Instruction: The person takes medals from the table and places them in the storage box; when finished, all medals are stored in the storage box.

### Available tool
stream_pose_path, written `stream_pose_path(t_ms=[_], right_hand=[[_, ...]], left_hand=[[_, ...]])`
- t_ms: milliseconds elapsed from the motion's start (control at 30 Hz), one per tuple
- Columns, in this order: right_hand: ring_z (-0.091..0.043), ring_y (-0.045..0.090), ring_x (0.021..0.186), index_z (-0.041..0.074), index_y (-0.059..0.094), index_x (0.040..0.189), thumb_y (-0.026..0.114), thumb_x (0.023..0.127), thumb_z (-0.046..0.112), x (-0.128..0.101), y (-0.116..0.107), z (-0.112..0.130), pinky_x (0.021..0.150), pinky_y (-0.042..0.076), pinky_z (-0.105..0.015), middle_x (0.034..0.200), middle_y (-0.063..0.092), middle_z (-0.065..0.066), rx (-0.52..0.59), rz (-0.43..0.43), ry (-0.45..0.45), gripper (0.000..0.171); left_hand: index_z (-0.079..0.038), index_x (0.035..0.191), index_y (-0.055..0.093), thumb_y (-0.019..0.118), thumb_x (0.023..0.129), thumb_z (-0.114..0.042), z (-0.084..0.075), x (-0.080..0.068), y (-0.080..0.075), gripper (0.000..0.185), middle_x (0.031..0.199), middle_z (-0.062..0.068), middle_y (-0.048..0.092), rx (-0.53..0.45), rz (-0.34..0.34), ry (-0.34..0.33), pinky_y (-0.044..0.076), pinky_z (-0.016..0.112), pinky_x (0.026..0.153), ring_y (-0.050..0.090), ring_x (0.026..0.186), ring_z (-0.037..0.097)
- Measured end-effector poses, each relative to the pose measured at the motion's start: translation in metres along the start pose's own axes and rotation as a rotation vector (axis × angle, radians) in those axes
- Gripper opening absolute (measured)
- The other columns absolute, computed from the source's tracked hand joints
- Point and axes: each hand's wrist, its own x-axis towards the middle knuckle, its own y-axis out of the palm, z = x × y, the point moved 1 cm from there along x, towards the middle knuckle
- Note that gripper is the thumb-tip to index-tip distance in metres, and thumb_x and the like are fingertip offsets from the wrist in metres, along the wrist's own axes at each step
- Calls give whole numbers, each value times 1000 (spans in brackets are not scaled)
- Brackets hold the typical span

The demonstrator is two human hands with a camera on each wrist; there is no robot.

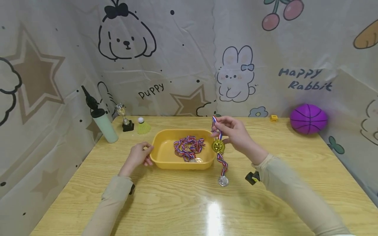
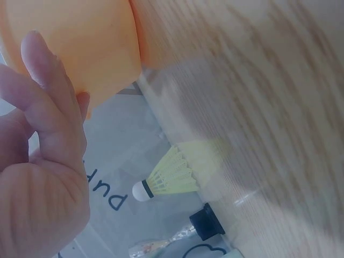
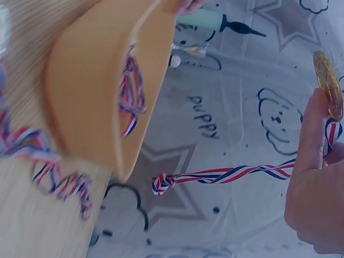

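My right hand [image 1: 236,132] holds a gold medal [image 1: 218,146] by its red, white and blue ribbon [image 3: 236,174], up beside the right end of a yellow plastic basin [image 1: 183,165]. The ribbon's knotted end shows in the right wrist view. Below the gold medal, a silver medal [image 1: 223,181] lies on the table with its wavy ribbon [image 1: 222,164]. Inside the basin are a tangle of striped ribbons [image 1: 189,146] and medals [image 1: 199,160]. At the basin's left end, my left hand [image 1: 138,153] grips the rim, its lower fingers against the outside wall.
A yellow shuttlecock [image 1: 143,126], a small trophy cup [image 1: 125,118] on a black base and a pale green pump bottle [image 1: 104,124] with a black nozzle stand at the back left. At the back right are a purple basketball [image 1: 308,119] and a yellow die [image 1: 274,118].
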Motion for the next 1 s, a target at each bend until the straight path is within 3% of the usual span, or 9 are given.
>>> stream_pose_path(t_ms=[200,400,633,833,1000], right_hand=[[-7,70,74,6,55,114,52,100,15,19,30,-8,46,45,-19,90,65,5,71,21,-24,17],[-4,69,70,-3,51,122,51,100,13,36,56,-30,45,45,-18,89,65,5,110,17,15,28],[-9,69,70,-3,55,121,53,99,14,51,66,-57,49,46,-22,113,62,-25,-12,-11,21,27],[-16,67,73,0,62,114,57,97,14,56,61,-73,48,48,-21,103,65,-19,-260,-86,-20,22],[-15,61,62,0,62,111,57,97,13,55,60,-84,47,45,-22,99,66,-18,-371,-56,-40,20]], left_hand=[[3,115,55,46,103,-24,1,1,0,31,58,6,62,-5,-1,-3,52,26,46,61,46,12],[4,115,55,47,102,-23,1,1,0,30,58,6,63,-10,5,2,52,26,46,61,46,13],[3,114,56,46,103,-23,1,1,0,30,58,7,63,-8,3,-10,51,25,46,61,46,12],[3,113,56,46,102,-22,1,1,0,29,58,7,63,-5,7,-8,51,25,46,61,45,12],[3,112,56,47,102,-22,0,0,0,28,57,6,63,-7,2,-7,51,25,45,61,45,12]])
